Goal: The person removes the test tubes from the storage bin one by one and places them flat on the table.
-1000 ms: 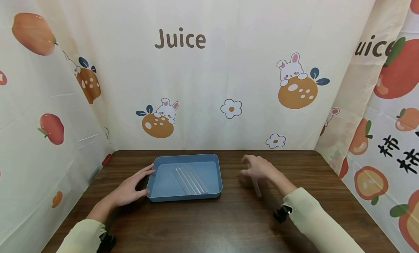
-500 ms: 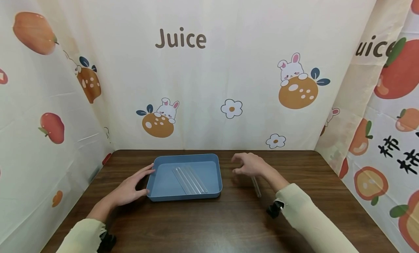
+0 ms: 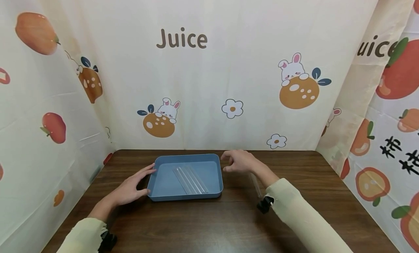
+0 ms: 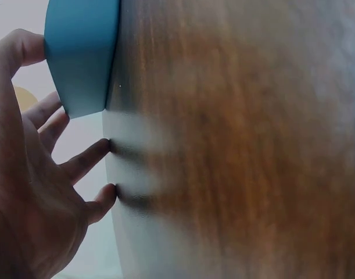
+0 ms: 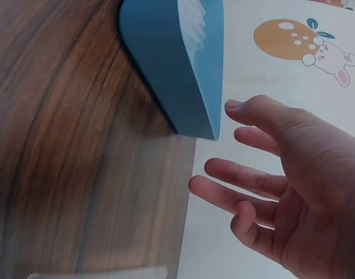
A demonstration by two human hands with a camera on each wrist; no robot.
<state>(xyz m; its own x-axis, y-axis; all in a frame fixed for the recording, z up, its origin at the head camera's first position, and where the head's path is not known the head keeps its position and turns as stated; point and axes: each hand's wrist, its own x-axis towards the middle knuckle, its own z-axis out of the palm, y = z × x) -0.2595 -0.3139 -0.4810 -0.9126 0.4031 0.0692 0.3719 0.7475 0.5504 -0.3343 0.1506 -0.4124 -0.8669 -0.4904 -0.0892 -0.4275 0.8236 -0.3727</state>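
Note:
A blue rectangular tray (image 3: 211, 169) stands on the table, with several clear thin tubes (image 3: 192, 181) lying side by side in it. My left hand (image 3: 127, 190) rests at the tray's left end; in the left wrist view its thumb (image 4: 32, 47) touches the tray wall (image 4: 81, 58) and the fingers are spread. Close to the tray's right back corner, my right hand (image 3: 241, 161) hovers with loosely bent fingers and nothing in them. One more clear tube (image 3: 255, 184) lies on the table below the right wrist, partly hidden by the forearm.
The brown wooden table (image 3: 196, 224) runs back to a printed cloth curtain (image 3: 209, 74), with more curtain at both sides. Each sleeve carries a black wrist device, seen at the left cuff (image 3: 107, 241) and the right cuff (image 3: 265, 205).
My right hand has moved left, away from over the loose tube to beside the tray's right edge. The left hand, the tray and the tubes have stayed put.

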